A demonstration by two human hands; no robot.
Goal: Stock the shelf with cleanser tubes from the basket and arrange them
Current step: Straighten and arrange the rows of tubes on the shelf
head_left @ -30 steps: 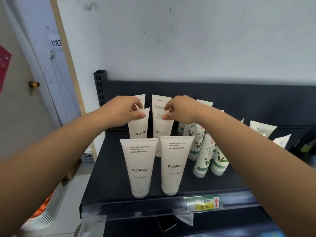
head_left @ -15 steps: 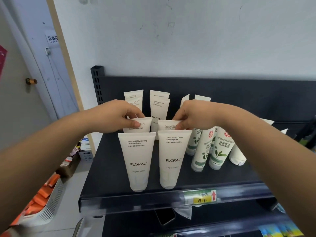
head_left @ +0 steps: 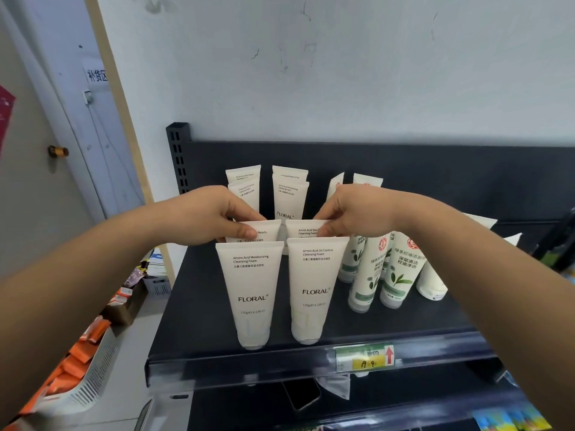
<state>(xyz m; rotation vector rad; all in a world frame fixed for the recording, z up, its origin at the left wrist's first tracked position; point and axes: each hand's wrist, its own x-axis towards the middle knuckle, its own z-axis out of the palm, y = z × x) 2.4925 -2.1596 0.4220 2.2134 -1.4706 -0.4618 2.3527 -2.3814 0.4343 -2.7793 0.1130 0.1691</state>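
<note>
While two front tubes (head_left: 250,290) stood at the shelf (head_left: 193,321) front edge | left hand (head_left: 214,217) pinched left second-row tube (head_left: 269,231) top | right hand (head_left: 351,209) pinched right second-row tube (head_left: 299,229) top.

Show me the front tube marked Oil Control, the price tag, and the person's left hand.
Oil Control tube (head_left: 314,290): head view, on the FLORAL lettering mid-body.
Price tag (head_left: 365,357): head view, middle of the label on the shelf edge.
Left hand (head_left: 211,216): head view, back of the hand.

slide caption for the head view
Left hand and right hand pinch the two second-row tubes on the dark shelf
</note>
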